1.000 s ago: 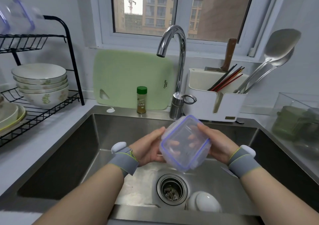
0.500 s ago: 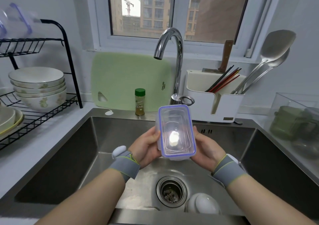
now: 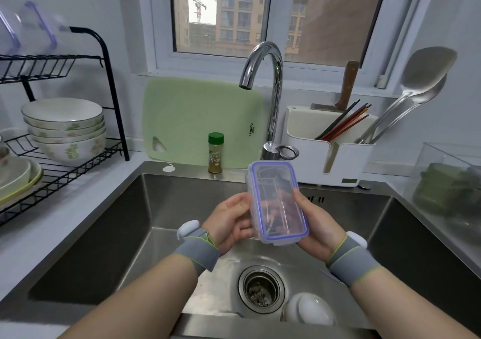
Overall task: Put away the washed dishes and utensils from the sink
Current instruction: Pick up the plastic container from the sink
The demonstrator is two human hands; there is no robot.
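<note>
A clear plastic container with a purple-rimmed lid (image 3: 277,203) is held over the steel sink (image 3: 182,208), lid facing me. My left hand (image 3: 231,219) grips its left side and my right hand (image 3: 316,224) grips its right side, thumb on the lid. A white rounded dish (image 3: 311,308) lies on the sink floor beside the drain (image 3: 261,289). At the left stands a black dish rack (image 3: 112,99) with stacked bowls (image 3: 65,127), plates (image 3: 18,177), and clear containers (image 3: 28,29) on its top shelf.
A tall chrome faucet (image 3: 270,83) rises behind the container. A green cutting board (image 3: 200,120) and a spice bottle (image 3: 215,152) stand at the back. A white utensil holder (image 3: 330,151) with chopsticks, a knife and ladles sits right, near a clear box (image 3: 447,182).
Both hands have turned the container so its lid faces me lengthwise and have shifted it slightly right. The view has dipped a little.
</note>
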